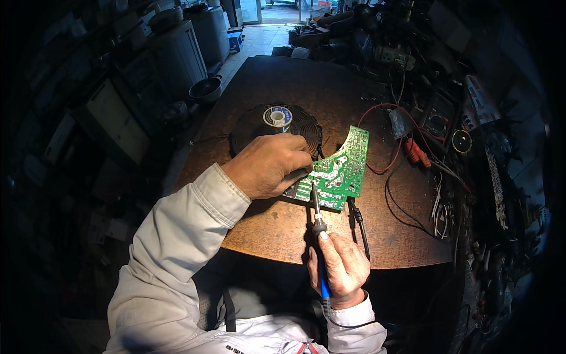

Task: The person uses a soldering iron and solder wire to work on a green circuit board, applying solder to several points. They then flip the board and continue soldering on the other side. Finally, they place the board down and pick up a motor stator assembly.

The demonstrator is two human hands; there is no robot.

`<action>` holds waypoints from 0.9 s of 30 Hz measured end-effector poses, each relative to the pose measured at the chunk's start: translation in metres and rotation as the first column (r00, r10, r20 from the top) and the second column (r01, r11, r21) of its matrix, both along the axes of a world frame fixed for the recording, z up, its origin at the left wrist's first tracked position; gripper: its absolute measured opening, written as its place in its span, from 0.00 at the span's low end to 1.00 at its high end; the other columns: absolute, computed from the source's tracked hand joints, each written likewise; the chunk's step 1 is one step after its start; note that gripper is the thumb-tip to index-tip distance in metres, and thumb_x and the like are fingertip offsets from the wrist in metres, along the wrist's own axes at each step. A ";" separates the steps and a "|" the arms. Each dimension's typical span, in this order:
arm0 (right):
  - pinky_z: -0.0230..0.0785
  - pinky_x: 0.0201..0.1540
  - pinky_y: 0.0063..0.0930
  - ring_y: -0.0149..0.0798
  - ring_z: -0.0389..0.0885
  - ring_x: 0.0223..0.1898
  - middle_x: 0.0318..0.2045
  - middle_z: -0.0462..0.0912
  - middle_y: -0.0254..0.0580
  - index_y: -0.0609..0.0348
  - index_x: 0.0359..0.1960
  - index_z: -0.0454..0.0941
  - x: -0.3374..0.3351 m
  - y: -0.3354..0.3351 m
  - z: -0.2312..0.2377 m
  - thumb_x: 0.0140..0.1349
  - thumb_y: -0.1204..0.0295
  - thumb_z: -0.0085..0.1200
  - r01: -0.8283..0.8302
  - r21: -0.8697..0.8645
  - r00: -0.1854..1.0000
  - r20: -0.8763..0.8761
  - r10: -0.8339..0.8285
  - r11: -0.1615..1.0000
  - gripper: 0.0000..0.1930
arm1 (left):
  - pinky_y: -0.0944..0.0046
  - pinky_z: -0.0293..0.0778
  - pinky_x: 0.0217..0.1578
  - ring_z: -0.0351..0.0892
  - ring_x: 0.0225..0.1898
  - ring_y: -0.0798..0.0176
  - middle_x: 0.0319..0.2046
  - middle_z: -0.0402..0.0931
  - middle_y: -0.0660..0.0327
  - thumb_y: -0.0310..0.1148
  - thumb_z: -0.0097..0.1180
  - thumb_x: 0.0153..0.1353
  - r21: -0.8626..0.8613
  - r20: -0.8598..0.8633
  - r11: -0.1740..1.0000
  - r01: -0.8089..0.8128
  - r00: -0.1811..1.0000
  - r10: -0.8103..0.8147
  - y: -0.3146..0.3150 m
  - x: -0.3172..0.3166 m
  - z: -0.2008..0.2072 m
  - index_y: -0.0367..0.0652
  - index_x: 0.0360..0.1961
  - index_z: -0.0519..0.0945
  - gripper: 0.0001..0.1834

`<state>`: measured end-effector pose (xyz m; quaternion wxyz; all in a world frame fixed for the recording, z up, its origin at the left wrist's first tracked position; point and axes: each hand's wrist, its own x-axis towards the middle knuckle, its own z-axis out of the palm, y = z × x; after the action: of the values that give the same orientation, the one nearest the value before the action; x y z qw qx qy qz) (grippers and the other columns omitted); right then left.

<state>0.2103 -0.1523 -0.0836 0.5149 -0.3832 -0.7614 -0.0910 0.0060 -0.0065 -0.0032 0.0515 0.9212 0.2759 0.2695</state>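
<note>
A green circuit board (354, 165) with a curved left edge lies solder side up on the wooden table, its silvery traces showing. My right hand (341, 265) is closed around the blue handle of a soldering iron (320, 227). The iron's tip points at the lower left part of the board; whether it touches a joint is too small to tell. From the left, my left hand (271, 165) reaches over the board's left edge with its fingers pinched together. What sits between those fingertips is hidden. Just beyond that hand stands a spool of solder wire (277, 116).
The spool stands on a dark round coil (243, 131). A black cable (361, 227) runs from the board's near edge. To the right lie red and black leads with red clips (417, 153), a multimeter (437, 123) and loose wires (439, 215). Clutter lines the right side.
</note>
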 end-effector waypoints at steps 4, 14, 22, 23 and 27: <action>0.82 0.36 0.35 0.47 0.87 0.31 0.34 0.86 0.49 0.67 0.52 0.84 -0.001 0.000 0.000 0.51 0.81 0.69 0.004 0.000 1.000 -0.007 -0.004 1.000 0.23 | 0.54 0.80 0.37 0.83 0.37 0.51 0.35 0.80 0.57 0.26 0.74 0.54 -0.012 0.001 1.000 0.004 1.000 -0.004 -0.001 -0.001 0.002 0.39 0.37 0.86 0.10; 0.82 0.36 0.34 0.47 0.88 0.31 0.35 0.86 0.50 0.65 0.52 0.85 0.000 -0.001 -0.001 0.51 0.81 0.71 0.013 -0.001 1.000 -0.011 -0.013 1.000 0.23 | 0.54 0.80 0.38 0.84 0.38 0.52 0.35 0.81 0.57 0.25 0.74 0.53 -0.039 0.001 0.999 -0.008 1.000 0.008 -0.001 0.000 0.001 0.38 0.37 0.86 0.11; 0.81 0.35 0.35 0.47 0.87 0.31 0.35 0.86 0.49 0.65 0.51 0.85 0.001 -0.001 0.002 0.51 0.80 0.70 -0.004 -0.024 1.000 0.002 0.004 1.000 0.21 | 0.55 0.80 0.38 0.84 0.38 0.52 0.35 0.81 0.57 0.26 0.73 0.54 -0.040 -0.006 0.999 -0.016 1.000 0.016 -0.001 -0.001 0.001 0.39 0.38 0.87 0.10; 0.81 0.35 0.35 0.47 0.87 0.32 0.35 0.86 0.49 0.65 0.50 0.85 0.001 -0.002 0.001 0.51 0.80 0.71 0.000 -0.028 1.000 0.009 0.000 1.000 0.21 | 0.55 0.80 0.38 0.84 0.38 0.52 0.35 0.81 0.57 0.26 0.73 0.54 -0.041 -0.004 0.999 -0.014 1.000 0.014 0.000 -0.001 0.001 0.39 0.38 0.87 0.10; 0.81 0.37 0.37 0.48 0.87 0.33 0.35 0.86 0.49 0.65 0.50 0.85 0.001 -0.004 0.003 0.52 0.77 0.72 -0.004 -0.065 1.000 0.007 0.005 0.998 0.21 | 0.56 0.81 0.40 0.85 0.40 0.53 0.37 0.82 0.56 0.25 0.72 0.56 -0.069 0.015 0.998 -0.007 1.000 0.008 0.000 0.001 0.002 0.39 0.38 0.86 0.09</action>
<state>0.2110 -0.1562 -0.0804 0.4997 -0.3978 -0.7666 -0.0662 0.0066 -0.0066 -0.0010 0.0845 0.9157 0.2882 0.2669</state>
